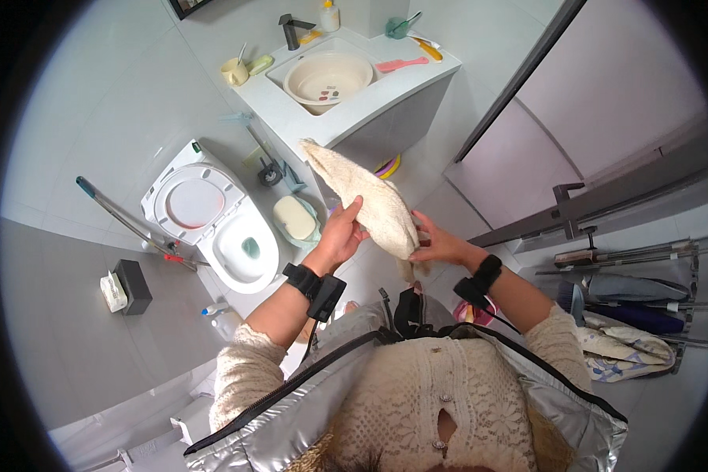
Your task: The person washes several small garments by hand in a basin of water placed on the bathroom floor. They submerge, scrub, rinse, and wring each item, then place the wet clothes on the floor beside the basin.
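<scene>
A cream, fuzzy towel [370, 197] hangs folded in the air before me, one narrow end reaching up toward the washbasin counter. My left hand [341, 236] grips its left edge, thumb raised along the cloth. On the other side, my right hand [439, 241] pinches the lower right part, where a bit of cloth dangles below the fingers. Some fingertips of both hands are hidden by the towel. Beyond the towel stands the counter with a cream round basin [328, 77] set in its sink. A black band with a small box sits on each wrist.
To the left is a toilet [244, 244] with its lid up, beside a lidded bin [295, 219] and a toilet brush [271, 171]. The counter carries a beige cup [234, 72], a black faucet [295, 31] and a pink comb [401, 64]. Racks with folded cloths [625, 350] stand at right.
</scene>
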Demonstrator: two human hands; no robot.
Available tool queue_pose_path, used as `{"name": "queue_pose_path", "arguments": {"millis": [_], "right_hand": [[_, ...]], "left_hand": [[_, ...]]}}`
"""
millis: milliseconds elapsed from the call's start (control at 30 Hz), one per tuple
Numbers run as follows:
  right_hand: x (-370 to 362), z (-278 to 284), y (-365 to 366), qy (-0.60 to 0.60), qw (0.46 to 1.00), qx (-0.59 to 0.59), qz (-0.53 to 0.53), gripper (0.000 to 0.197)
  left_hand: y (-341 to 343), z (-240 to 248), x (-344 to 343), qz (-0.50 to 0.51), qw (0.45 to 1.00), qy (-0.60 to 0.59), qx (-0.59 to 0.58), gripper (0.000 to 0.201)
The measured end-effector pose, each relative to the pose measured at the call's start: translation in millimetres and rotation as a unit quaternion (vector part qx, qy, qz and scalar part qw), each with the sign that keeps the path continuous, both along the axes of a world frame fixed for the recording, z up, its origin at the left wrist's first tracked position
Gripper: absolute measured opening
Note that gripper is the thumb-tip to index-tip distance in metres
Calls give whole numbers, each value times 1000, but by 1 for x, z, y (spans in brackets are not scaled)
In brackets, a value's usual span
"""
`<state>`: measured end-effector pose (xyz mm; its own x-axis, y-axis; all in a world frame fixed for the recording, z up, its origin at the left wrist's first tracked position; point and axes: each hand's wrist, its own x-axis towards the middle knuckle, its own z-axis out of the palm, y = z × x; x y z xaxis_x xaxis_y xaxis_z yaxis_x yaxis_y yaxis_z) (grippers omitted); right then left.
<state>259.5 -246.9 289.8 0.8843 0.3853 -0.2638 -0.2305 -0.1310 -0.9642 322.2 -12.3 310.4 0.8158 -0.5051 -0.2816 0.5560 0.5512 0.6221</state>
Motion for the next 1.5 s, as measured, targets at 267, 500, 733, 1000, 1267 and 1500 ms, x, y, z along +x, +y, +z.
{"name": "queue_pose_path", "arguments": {"millis": [267, 500, 733, 1000, 1267, 1500], "right_hand": [[5, -31, 38, 279, 956, 91, -21, 56], [-24, -125, -32, 416, 838, 269, -228, 42], [16, -149, -147, 324, 834, 346, -281, 40], [20, -164, -196, 334, 812, 380, -289, 45], [-53, -224, -222, 530, 725, 198, -393, 34], [93, -226, -470, 68, 676, -732, -49, 17]], "left_hand": [[-2, -27, 4, -81, 984, 121, 102, 46], [65, -99, -29, -65, 974, 178, 126, 46], [105, -130, -59, -33, 960, 247, 124, 40], [97, -148, -47, -38, 958, 241, 149, 35], [71, -159, -59, -14, 943, 294, 155, 27], [65, -155, -94, 55, 922, 335, 185, 24]]}}
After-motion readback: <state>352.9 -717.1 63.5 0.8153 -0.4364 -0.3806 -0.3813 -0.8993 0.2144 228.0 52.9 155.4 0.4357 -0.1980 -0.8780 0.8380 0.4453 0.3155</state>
